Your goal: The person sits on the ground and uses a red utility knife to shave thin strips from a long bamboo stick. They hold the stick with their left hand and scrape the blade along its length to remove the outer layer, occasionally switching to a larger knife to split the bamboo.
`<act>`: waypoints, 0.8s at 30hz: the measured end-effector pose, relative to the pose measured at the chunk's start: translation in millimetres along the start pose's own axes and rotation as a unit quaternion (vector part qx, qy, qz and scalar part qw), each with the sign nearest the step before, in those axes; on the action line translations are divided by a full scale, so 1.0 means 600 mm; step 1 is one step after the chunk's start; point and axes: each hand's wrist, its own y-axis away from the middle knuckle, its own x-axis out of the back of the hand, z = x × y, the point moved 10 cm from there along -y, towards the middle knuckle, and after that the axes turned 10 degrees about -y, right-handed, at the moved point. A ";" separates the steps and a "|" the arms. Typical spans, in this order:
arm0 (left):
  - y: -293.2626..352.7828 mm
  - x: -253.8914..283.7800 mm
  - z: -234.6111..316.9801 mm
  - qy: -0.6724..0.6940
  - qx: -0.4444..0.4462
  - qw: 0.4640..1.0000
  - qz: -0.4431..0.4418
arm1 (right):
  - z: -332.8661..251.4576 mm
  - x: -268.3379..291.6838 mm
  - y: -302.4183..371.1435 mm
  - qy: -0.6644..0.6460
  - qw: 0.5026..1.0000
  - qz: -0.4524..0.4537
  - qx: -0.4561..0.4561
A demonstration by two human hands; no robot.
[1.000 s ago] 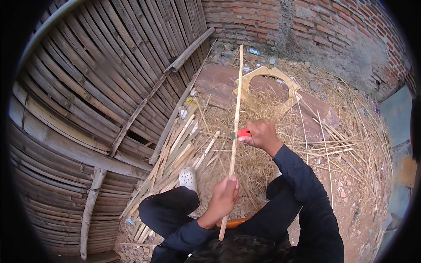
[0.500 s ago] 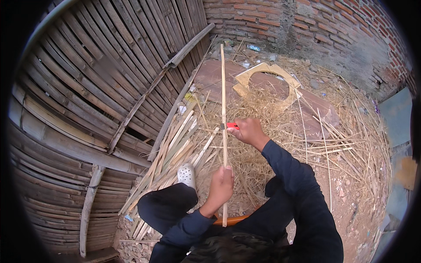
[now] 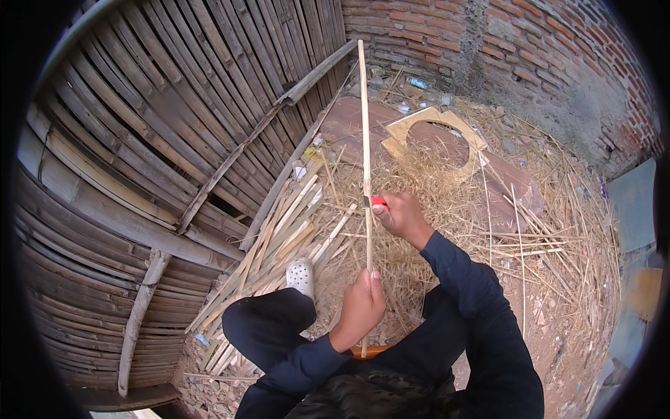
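Observation:
A long, pale strip of bamboo point(image 3: 365, 126) stands nearly lengthwise before me, its far end reaching toward the brick wall. My left hand point(image 3: 361, 304) is closed round its near part, thumb on top, a short end sticking out below the fist. Farther up, my right hand point(image 3: 403, 217) grips a cutter knife with a red handle point(image 3: 380, 202). Its dark blade lies against the strip, just beyond the strip's middle as seen from my left hand. The fingers of the right hand partly cover the handle.
Split bamboo strips point(image 3: 279, 241) lie piled at left beside my white clog point(image 3: 300, 278). Thin shavings point(image 3: 419, 171) cover the ground ahead, near a wooden frame with a round hole point(image 3: 396, 130). A bamboo wall point(image 3: 188, 91) stands left, a brick wall point(image 3: 551, 63) at the back.
The whole scene has shifted slightly right and down in view. The strip reaches farther up in the picture, and both hands still hold the strip and knife.

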 end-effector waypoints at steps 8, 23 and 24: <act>0.001 0.022 0.004 0.092 0.008 0.995 -0.044 | -0.011 -0.028 0.018 -0.329 0.932 -0.057 -0.143; -0.050 0.057 0.042 -0.132 -0.102 0.984 -0.067 | 0.021 0.056 -0.006 -0.078 0.995 0.053 0.026; -0.054 0.053 0.040 -0.134 -0.115 0.982 -0.065 | 0.047 0.029 0.008 -0.162 0.986 0.023 -0.033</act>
